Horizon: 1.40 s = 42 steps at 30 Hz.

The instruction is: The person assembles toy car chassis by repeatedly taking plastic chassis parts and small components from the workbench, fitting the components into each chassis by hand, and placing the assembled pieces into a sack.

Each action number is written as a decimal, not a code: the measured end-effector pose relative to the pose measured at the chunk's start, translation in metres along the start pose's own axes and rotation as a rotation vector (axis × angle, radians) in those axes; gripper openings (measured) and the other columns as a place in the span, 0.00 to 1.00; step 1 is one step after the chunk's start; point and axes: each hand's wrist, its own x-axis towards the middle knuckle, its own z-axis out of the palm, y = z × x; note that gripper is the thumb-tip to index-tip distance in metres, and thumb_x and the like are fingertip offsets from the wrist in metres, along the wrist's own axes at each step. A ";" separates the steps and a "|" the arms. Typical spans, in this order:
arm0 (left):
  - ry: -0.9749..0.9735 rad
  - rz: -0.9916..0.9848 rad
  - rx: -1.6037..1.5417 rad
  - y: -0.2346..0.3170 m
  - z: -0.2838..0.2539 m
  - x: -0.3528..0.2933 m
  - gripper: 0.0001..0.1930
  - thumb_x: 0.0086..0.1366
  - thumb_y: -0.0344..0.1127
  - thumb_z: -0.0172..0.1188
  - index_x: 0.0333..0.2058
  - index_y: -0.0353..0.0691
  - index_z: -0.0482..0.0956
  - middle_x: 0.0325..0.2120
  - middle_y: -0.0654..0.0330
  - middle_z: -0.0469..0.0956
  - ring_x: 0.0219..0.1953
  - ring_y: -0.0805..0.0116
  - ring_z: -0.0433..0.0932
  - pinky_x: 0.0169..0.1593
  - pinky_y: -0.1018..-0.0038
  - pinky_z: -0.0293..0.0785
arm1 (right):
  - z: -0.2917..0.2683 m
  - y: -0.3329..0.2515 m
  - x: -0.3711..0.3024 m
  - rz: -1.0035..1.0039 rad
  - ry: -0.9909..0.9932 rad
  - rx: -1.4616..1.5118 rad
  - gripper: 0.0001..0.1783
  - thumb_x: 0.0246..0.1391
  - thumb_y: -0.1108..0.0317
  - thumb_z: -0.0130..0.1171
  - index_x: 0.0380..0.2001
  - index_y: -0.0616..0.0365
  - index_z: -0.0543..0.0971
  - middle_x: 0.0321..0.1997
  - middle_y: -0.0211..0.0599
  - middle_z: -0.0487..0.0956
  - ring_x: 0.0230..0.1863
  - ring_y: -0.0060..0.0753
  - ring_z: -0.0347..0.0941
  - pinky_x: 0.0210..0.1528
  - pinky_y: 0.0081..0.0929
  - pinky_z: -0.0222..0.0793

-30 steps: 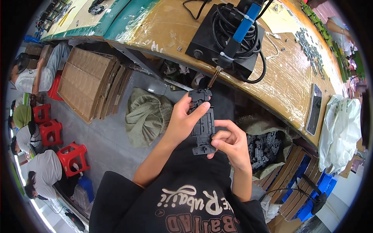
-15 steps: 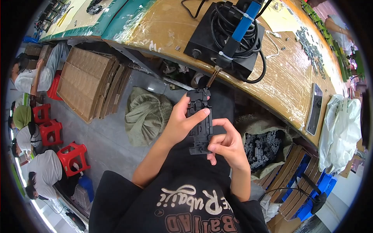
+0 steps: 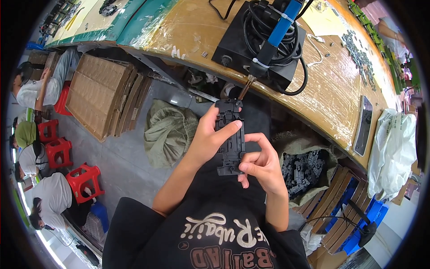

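Note:
My left hand (image 3: 207, 140) grips a long black plastic chassis-like part (image 3: 232, 144) by its upper half, thumb across the top face. Its lower right edge is pinched by my right hand (image 3: 265, 168), between thumb and fingers. The part is held in front of my body, past the table edge. A soldering iron (image 3: 281, 29) with a blue handle is mounted on a black box (image 3: 227, 45) and slants down. Its tip comes to the far end of the part; whether it touches cannot be made out.
The wooden table (image 3: 183, 33) curves across the far side. An open sack (image 3: 304, 175) of black parts stands at right, beside stacked boards (image 3: 340, 210). On the left are a tied sack (image 3: 168, 134), cardboard (image 3: 96, 96), red stools (image 3: 85, 183) and seated people. A phone (image 3: 363, 125) lies at right.
Both hands have shifted the black part slightly away from my body, toward the soldering iron's tip. My grip on it looks the same.

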 end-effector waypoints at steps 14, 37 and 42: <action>0.010 -0.025 -0.070 0.002 0.001 0.001 0.13 0.54 0.30 0.58 0.39 0.36 0.70 0.29 0.67 0.70 0.30 0.83 0.67 0.33 0.84 0.66 | 0.003 -0.007 0.001 -0.038 -0.024 0.036 0.24 0.45 0.80 0.57 0.45 0.62 0.59 0.17 0.39 0.73 0.13 0.25 0.69 0.14 0.16 0.63; -0.003 0.064 0.018 -0.008 0.001 -0.005 0.15 0.54 0.29 0.57 0.41 0.35 0.69 0.31 0.66 0.71 0.32 0.81 0.68 0.36 0.83 0.66 | -0.003 0.012 -0.004 -0.029 0.031 -0.002 0.25 0.46 0.78 0.56 0.48 0.61 0.60 0.16 0.34 0.71 0.15 0.23 0.69 0.15 0.16 0.62; -0.022 0.133 0.189 -0.025 -0.007 0.007 0.18 0.54 0.34 0.60 0.42 0.35 0.67 0.26 0.65 0.71 0.29 0.81 0.69 0.34 0.83 0.66 | -0.009 0.019 0.002 -0.009 0.128 -0.116 0.25 0.45 0.78 0.57 0.48 0.63 0.61 0.16 0.33 0.70 0.15 0.23 0.68 0.16 0.16 0.64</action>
